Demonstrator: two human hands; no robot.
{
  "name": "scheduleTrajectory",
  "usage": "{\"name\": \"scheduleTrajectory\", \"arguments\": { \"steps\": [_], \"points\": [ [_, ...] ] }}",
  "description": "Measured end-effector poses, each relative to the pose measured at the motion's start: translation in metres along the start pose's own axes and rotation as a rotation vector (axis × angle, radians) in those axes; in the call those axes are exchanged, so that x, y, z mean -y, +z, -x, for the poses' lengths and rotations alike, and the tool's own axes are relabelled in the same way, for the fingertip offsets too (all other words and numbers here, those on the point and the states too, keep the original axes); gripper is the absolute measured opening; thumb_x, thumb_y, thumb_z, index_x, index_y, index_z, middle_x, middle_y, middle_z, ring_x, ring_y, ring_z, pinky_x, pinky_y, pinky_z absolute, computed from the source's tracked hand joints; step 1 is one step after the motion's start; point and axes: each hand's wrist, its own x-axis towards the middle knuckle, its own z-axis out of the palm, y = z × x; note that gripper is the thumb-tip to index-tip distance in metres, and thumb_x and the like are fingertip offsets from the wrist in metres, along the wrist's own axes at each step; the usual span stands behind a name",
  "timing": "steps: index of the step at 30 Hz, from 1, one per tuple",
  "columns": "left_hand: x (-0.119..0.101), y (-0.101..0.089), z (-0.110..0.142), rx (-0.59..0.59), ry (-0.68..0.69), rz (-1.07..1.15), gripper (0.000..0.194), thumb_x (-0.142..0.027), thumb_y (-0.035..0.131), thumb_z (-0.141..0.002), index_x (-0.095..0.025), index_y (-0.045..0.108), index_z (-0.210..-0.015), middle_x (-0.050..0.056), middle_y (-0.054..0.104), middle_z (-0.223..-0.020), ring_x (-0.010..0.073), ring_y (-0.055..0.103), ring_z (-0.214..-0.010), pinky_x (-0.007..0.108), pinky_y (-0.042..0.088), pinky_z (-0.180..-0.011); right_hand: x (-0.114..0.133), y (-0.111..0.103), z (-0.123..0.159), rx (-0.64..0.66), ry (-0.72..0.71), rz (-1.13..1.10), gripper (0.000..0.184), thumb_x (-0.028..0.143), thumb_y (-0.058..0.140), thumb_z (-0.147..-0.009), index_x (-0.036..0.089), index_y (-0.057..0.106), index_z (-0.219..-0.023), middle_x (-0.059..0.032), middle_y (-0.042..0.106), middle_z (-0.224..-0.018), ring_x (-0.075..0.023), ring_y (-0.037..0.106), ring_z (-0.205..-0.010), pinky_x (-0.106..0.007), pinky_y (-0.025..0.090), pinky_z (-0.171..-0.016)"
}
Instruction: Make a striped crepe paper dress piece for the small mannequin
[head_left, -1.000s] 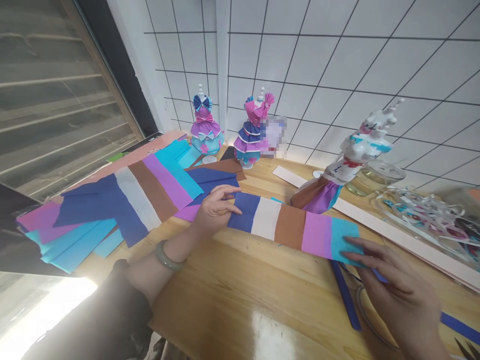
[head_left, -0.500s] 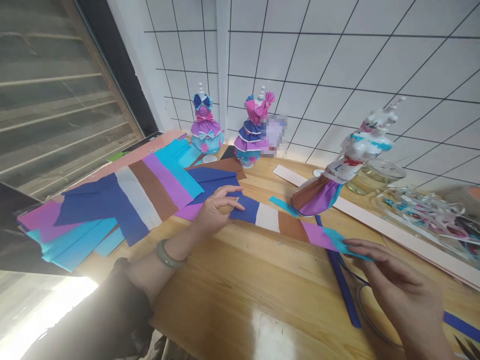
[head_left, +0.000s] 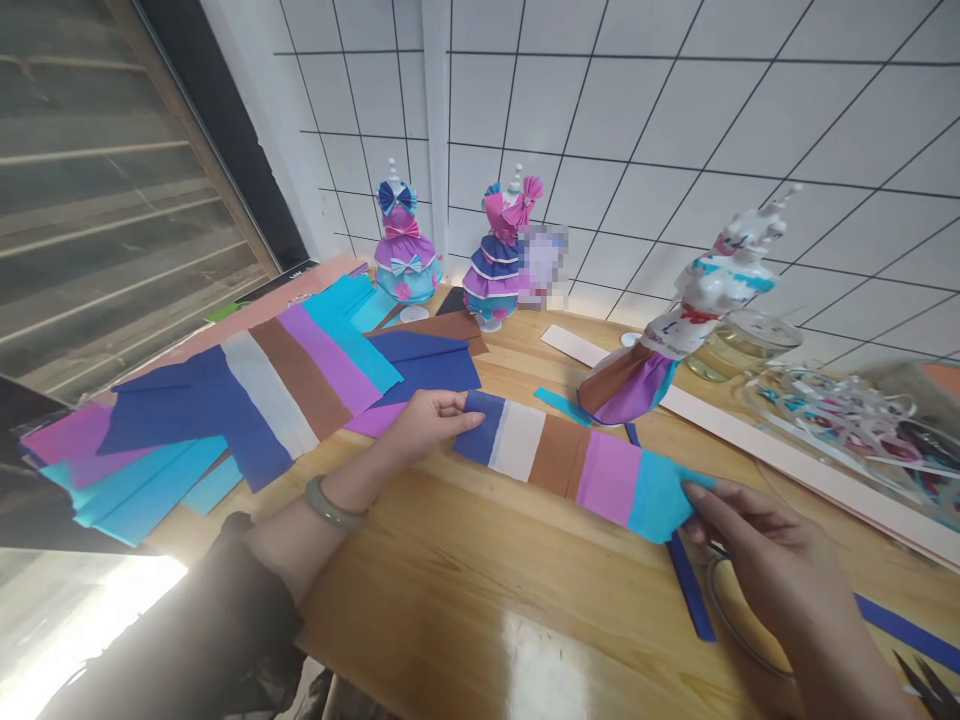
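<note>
Across the middle of the frame, just right of centre, the striped strip (head_left: 555,463) spans the gap between your hands, running dark blue, white, brown, pink-purple and turquoise from left to right. Your hands are well apart: the left hand (head_left: 435,420) pinches the dark blue end between thumb and fingers, and the right hand (head_left: 772,560) pinches the upper corner of the turquoise end. It looks like thin paper or fabric; which one cannot be told. Either way, use a light, even pull, since a hard tug would probably strain the joins between colours. With the right pinch at one corner, the turquoise end skews and its lower corner droops; a hold nearer the middle of that edge should square it. Whether the strip touches the table (head_left: 465,590) is hard to tell. Mind the dark blue band (head_left: 691,590) below the turquoise end, which could catch as you handle it, and give the dark blades (head_left: 939,682) at the lower right a wide berth.
</note>
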Motion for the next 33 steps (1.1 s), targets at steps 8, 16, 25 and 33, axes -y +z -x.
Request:
{"name": "scheduleTrajectory", "arguments": {
  "steps": [8,16,25,33],
  "points": [
    [0.006,-0.002,-0.003,0.021,-0.038,0.066,0.033,-0.043,0.072,-0.066,-0.015,0.063,-0.08,0.001,0.067,-0.074,0.0127,0.06,-0.066,0.026,0.046,-0.064,-0.002,0.003,0.0,0.007,0.098,-0.07,0.029,0.043,0.069,-0.071,0.018,0.064,-0.059,-0.0015,0.057,-0.054,-0.013,0.051,-0.053,-0.022,0.041,-0.047],
    [0.005,-0.004,-0.004,-0.017,-0.005,-0.084,0.034,-0.045,0.068,-0.07,-0.016,0.05,-0.068,-0.006,0.048,-0.054,0.0061,0.042,-0.05,0.02,0.031,-0.049,-0.005,0.002,-0.002,0.032,0.199,-0.181,0.021,0.039,0.072,-0.069,0.019,0.069,-0.068,-0.0011,0.062,-0.055,-0.0132,0.056,-0.053,-0.02,0.045,-0.047],
    [0.001,-0.005,-0.005,-0.037,0.014,-0.08,0.028,-0.04,0.071,-0.067,-0.015,0.06,-0.073,-0.001,0.062,-0.065,0.0107,0.056,-0.059,0.022,0.042,-0.056,-0.014,-0.001,-0.003,0.021,0.054,-0.162,0.018,0.034,0.074,-0.068,0.02,0.073,-0.08,-0.0038,0.071,-0.069,-0.018,0.066,-0.06,-0.026,0.057,-0.058],
    [-0.002,-0.026,-0.007,0.054,0.219,-0.373,0.012,-0.017,0.057,-0.071,-0.018,0.069,-0.069,0.006,0.067,-0.102,0.0189,0.064,-0.092,0.031,0.051,-0.076,-0.018,-0.009,-0.007,0.177,-0.307,0.057,0.014,0.038,0.071,-0.071,0.025,0.074,-0.076,-0.007,0.071,-0.097,-0.0241,0.064,-0.098,-0.038,0.053,-0.084]
  ]
}}
